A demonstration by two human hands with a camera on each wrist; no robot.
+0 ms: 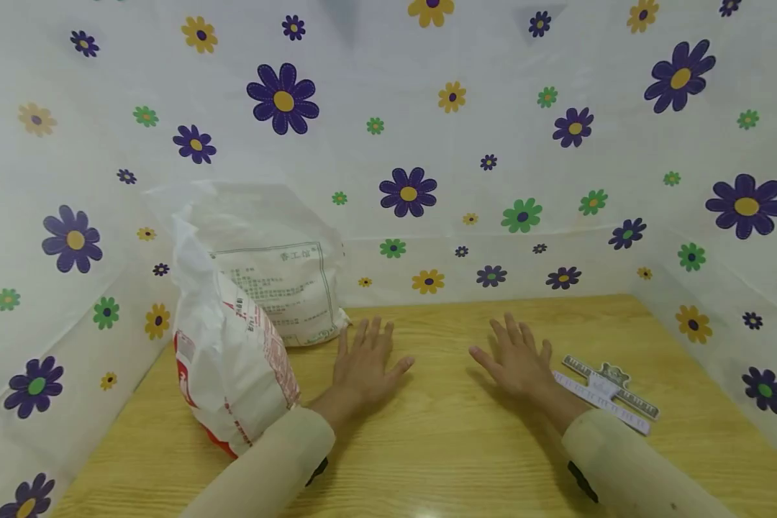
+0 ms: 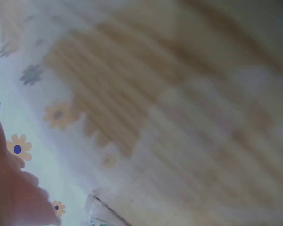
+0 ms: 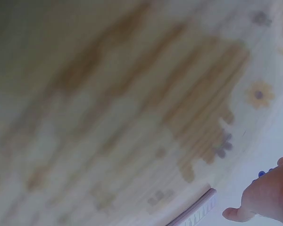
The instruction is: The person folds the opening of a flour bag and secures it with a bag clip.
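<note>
While a flowered sheet (image 1: 362, 54) walls in the back and both sides, the wood-grain table (image 1: 440, 453) spreads beneath the left hand (image 1: 365, 365) and right hand (image 1: 516, 360), their fingers spread apart. The front bag (image 1: 236, 367) stands just beside the left hand, the rear bag (image 1: 285, 288) farther back; the clip (image 1: 609, 392) lies just beside the right.

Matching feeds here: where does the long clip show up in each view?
Head: the clip lies right of centre, on the table beside the right hand.
Left wrist: not in it.
Right wrist: partly visible at the bottom edge, right of centre, its striped bar showing.
Shared landmark: the flower-printed sheet, visible in all three.
</note>
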